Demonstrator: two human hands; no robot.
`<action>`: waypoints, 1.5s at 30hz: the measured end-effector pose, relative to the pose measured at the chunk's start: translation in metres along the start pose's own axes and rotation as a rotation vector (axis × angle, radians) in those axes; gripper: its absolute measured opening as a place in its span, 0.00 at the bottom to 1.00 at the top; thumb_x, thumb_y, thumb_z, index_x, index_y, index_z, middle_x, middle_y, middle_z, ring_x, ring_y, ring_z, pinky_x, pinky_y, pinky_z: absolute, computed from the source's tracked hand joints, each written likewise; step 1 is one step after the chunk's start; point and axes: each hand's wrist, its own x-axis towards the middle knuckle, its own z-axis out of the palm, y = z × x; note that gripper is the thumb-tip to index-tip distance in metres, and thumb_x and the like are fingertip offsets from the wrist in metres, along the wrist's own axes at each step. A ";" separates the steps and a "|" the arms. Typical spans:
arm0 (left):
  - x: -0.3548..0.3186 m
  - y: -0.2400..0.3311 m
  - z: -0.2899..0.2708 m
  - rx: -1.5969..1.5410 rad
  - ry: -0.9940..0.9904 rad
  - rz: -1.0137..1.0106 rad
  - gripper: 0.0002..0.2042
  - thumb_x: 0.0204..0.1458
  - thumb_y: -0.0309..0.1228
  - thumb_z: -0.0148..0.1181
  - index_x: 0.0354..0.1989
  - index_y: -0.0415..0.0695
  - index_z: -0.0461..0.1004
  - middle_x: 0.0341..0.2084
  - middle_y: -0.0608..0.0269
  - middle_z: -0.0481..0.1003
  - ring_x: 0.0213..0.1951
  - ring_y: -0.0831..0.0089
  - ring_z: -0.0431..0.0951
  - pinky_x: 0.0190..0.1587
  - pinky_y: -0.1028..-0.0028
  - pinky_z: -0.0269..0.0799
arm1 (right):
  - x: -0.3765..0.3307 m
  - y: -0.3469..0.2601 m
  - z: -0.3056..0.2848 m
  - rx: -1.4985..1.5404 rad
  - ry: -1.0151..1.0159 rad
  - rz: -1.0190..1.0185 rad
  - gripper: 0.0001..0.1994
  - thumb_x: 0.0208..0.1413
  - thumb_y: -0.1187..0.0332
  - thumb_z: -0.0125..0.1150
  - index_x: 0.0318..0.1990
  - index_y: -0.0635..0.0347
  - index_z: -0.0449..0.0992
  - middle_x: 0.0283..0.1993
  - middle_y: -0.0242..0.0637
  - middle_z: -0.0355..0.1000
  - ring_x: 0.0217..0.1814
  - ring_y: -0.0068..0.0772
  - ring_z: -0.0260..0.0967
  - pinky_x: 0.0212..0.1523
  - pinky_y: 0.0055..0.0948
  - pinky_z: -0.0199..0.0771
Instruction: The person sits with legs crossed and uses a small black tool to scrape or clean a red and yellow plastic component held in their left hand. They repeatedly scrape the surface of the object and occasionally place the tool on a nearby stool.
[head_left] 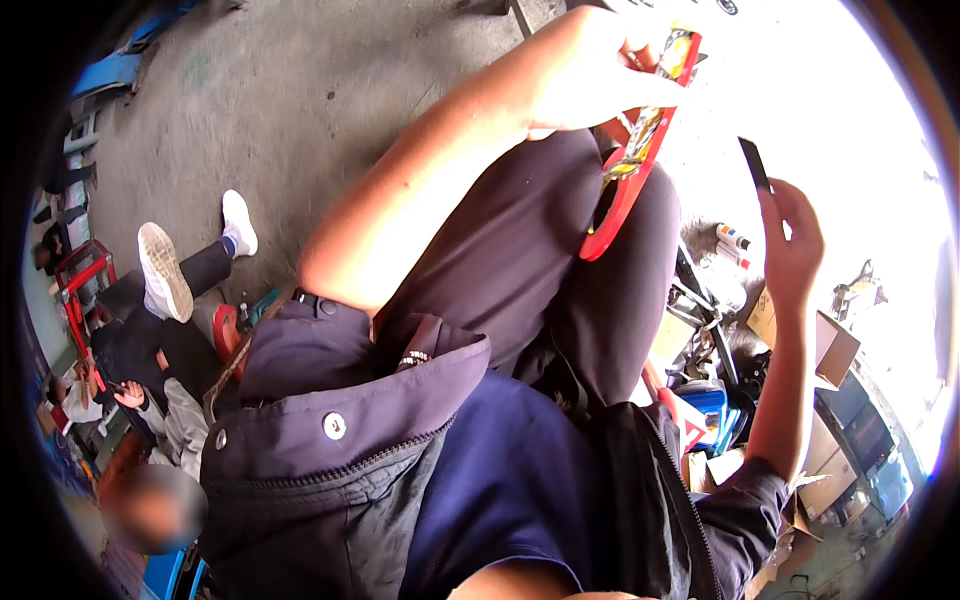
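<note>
Raised over my knees, my left hand (585,75) has its fingers wrapped round a long red object with a curved end (622,215). A yellow, black and silver patterned strip runs along one side of it; its exact kind does not show. Out to the right, my right hand (797,238) pinches a flat, narrow black strip (753,165) that points up and to the left. The two hands are well apart, and the held things do not touch. Bright glare behind them washes out the background.
At the left another person sits with white shoes (165,270) stretched out, near a red metal frame (85,268). Concrete floor (270,90) lies ahead. Cardboard boxes (835,350), red-and-white bottles (733,243) and a blue case (708,408) crowd my right side.
</note>
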 end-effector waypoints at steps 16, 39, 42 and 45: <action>-0.018 -0.007 -0.004 0.204 0.250 -0.030 0.07 0.58 0.26 0.59 0.38 0.34 0.72 0.26 0.57 0.79 0.27 0.76 0.80 0.29 0.77 0.77 | 0.264 0.131 0.158 0.773 0.296 0.560 0.16 0.55 0.58 0.65 0.46 0.56 0.73 0.34 0.32 0.75 0.31 0.21 0.69 0.32 0.24 0.70; -0.047 -0.019 0.001 0.128 0.622 0.482 0.08 0.61 0.27 0.56 0.38 0.34 0.68 0.28 0.53 0.79 0.29 0.72 0.81 0.32 0.72 0.80 | -0.029 -0.096 0.108 0.607 -0.164 0.137 0.10 0.57 0.65 0.65 0.34 0.65 0.79 0.27 0.31 0.71 0.30 0.19 0.67 0.31 0.22 0.65; -0.048 -0.004 -0.027 0.033 0.660 0.397 0.07 0.61 0.27 0.55 0.40 0.35 0.69 0.29 0.54 0.78 0.29 0.70 0.82 0.30 0.72 0.82 | -0.032 -0.110 0.096 0.316 -0.045 -0.052 0.08 0.56 0.67 0.65 0.38 0.63 0.80 0.30 0.35 0.71 0.32 0.27 0.69 0.35 0.26 0.68; -0.049 0.004 -0.024 -0.222 0.588 0.274 0.07 0.61 0.28 0.56 0.39 0.36 0.69 0.29 0.55 0.78 0.30 0.70 0.82 0.29 0.72 0.82 | -0.030 -0.120 0.088 0.119 0.092 -0.245 0.13 0.55 0.67 0.65 0.47 0.58 0.79 0.35 0.40 0.71 0.35 0.34 0.70 0.40 0.31 0.70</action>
